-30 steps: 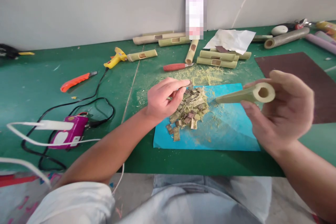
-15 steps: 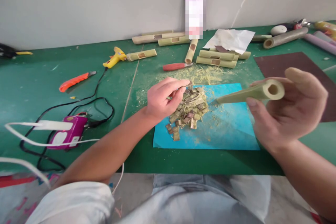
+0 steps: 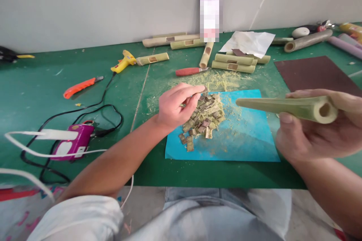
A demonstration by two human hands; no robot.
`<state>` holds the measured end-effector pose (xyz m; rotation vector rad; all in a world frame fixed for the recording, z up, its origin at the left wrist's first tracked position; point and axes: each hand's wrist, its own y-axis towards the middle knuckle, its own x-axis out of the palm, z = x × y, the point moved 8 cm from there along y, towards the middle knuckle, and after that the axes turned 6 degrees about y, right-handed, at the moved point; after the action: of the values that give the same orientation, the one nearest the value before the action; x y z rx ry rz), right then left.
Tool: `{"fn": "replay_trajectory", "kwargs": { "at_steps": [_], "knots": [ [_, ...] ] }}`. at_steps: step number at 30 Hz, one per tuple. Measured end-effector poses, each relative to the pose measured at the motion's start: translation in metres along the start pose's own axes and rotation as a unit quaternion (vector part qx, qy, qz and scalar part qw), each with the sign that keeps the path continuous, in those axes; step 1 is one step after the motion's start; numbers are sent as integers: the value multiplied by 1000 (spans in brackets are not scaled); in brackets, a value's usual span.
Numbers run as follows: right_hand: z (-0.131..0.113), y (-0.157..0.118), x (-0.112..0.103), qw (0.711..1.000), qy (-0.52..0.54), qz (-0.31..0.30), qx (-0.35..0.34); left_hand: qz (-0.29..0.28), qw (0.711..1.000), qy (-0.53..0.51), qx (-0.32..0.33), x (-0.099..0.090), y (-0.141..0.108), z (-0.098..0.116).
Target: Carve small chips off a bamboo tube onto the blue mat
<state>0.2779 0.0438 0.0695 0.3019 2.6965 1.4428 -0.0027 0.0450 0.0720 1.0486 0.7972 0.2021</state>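
Note:
My right hand [image 3: 319,131] is closed on a green bamboo tube [image 3: 294,108], its hollow end facing me at the right and its other end pointing left over the blue sheet [image 3: 249,147]. A pile of small bamboo chips and shavings [image 3: 207,115] lies on the left part of that sheet. At the pile's upper left edge, my left hand [image 3: 179,103] pinches a small dark chip [image 3: 204,91] between thumb and fingers.
Behind the sheet are a red-handled knife [image 3: 188,71], notched bamboo tubes [image 3: 233,66], white paper [image 3: 249,43] and a propped phone [image 3: 209,13]. On the left are a yellow glue gun [image 3: 123,64], an orange cutter [image 3: 82,86] and a purple box [image 3: 75,143] with cables. A brown sheet [image 3: 313,73] lies right.
My right hand has moved right and turned the bamboo tube to nearly level, its near end now farther right. My left hand has stayed in place.

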Motion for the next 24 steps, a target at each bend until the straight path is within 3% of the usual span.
{"fn": "replay_trajectory", "kwargs": {
  "at_steps": [1, 3, 4, 8, 10, 12, 16, 24],
  "knots": [
    [-10, 1, 6, 997, -14, -29, -68, 1, 1000, -4, 4, 0, 0, 0],
    [-4, 5, 14, 996, -39, -64, -54, 3, 1000, -11, 11, 0, 1, 2],
    [-1, 7, 16, 996, -39, -65, -42, 3, 1000, -12, 13, 0, 1, 2],
    [-14, 11, 12, 989, -29, -35, -142, 0, 1000, -9, 7, 0, 1, 2],
    [-11, 13, 14, 989, -47, -48, -130, -3, 1000, -4, 3, 1, 0, 2],
    [3, 15, 14, 995, -62, -54, -56, -7, 1000, 2, -1, 1, 0, 1],
    [-1, 12, 10, 992, -42, -30, -111, -10, 1000, 3, -3, 1, -1, 1],
    [0, 10, 15, 993, -60, -49, -88, -5, 1000, -4, 2, 1, 0, 2]
  ]
}}
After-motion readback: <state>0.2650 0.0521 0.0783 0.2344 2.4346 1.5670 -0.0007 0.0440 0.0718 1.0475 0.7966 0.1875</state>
